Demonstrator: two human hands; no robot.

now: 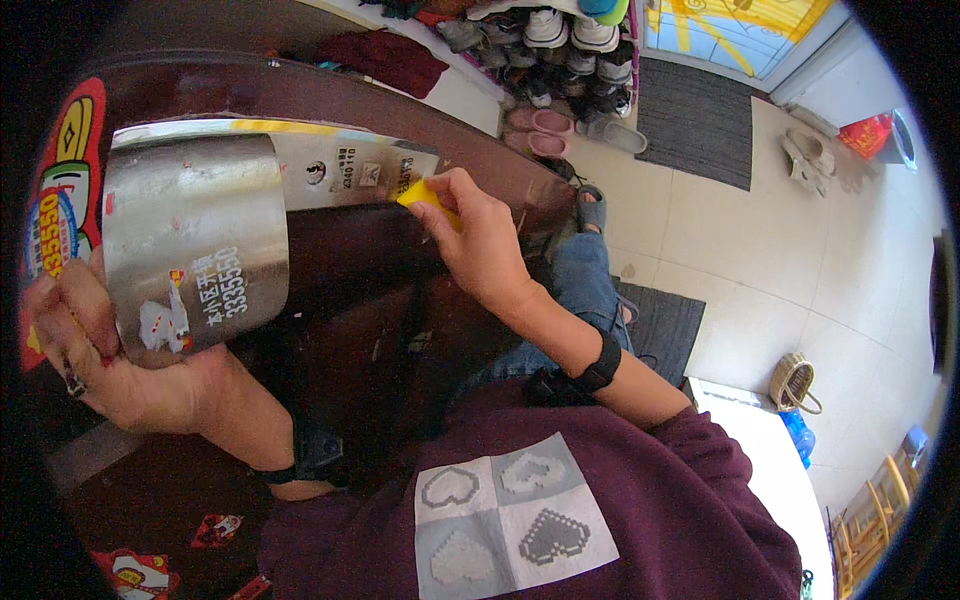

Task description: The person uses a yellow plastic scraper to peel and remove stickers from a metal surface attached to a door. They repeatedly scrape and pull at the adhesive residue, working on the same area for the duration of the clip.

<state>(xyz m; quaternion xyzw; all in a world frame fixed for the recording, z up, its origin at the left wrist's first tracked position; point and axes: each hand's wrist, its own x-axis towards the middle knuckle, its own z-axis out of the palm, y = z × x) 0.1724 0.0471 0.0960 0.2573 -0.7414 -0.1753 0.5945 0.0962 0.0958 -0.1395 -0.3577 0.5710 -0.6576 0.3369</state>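
Note:
A dark brown door stands before me, with a long metal lock plate along its edge. The plate has a keyhole and stickers bearing print. My right hand pinches a small yellow scraper, its edge against the plate beside a printed sticker. A broad curved metal lock cover or handle stands out from the door at the left, marked with printing and a torn white sticker remnant. My left hand is curled at the cover's lower left side; whether it grips the cover is unclear.
A shoe rack full of shoes stands beyond the door, with pink slippers below. A dark mat lies before a glazed door. At the right are a white surface, a wicker basket and wooden chairs or racks.

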